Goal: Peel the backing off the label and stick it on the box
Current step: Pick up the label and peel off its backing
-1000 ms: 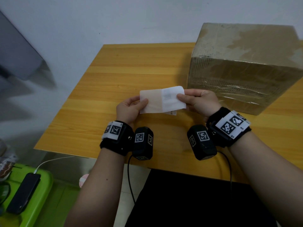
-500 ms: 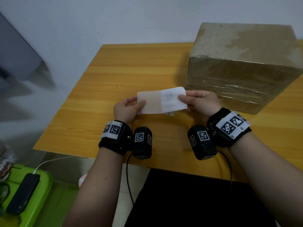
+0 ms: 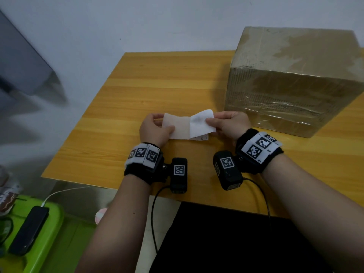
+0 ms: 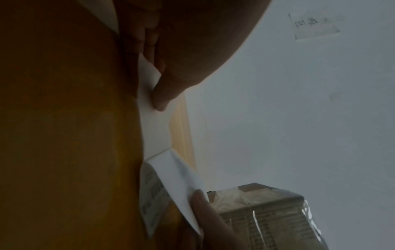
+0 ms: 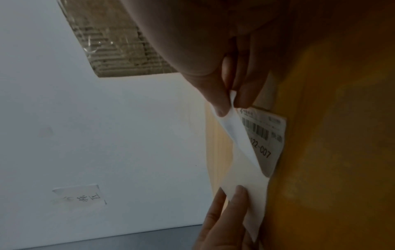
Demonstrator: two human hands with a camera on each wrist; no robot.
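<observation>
Right hand [image 3: 230, 123] pinching the white shipping label [image 3: 201, 123], left hand [image 3: 155, 128] pinching the tan backing [image 3: 177, 126], mid-peel.

Held taut just above the bench [image 3: 157, 91] near its front edge so the layers split cleanly; the cardboard box [image 3: 291, 81] waits right beside, at the bench's far right corner, probably for a quick stick.

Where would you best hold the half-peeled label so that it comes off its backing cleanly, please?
Probably by the freed right end of the label, pinched from the right as the right hand does, pulling right. The left hand grips the bared backing at the opposite end, so the seam between them opens.
</observation>
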